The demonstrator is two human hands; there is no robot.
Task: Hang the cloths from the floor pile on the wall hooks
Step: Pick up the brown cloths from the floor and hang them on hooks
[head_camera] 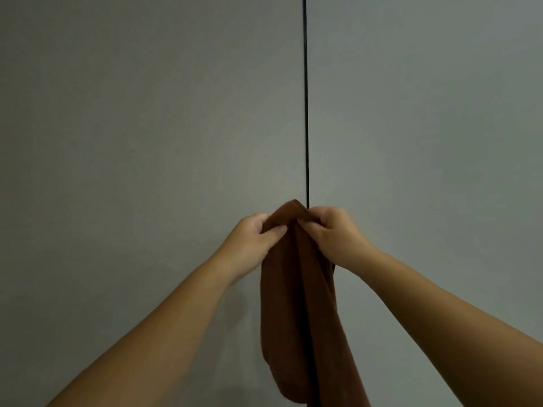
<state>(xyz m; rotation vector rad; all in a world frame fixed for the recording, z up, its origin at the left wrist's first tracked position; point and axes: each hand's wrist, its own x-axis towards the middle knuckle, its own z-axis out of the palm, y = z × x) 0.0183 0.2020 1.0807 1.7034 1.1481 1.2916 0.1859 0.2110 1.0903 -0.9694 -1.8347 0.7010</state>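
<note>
Hands, left hand (252,236) and right hand (335,233), pinch soft brown cloth (296,304)

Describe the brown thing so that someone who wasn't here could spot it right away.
Find the plain grey wall with one thin dark vertical line. At the line's lower part, the left hand and right hand pinch the bunched top of a brown cloth, which hangs down in folds. It is the only coloured, soft thing in view.

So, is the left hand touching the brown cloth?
Touching. The head view shows the left hand pinching the brown cloth near its top, thumb pressed on the fabric.
</note>
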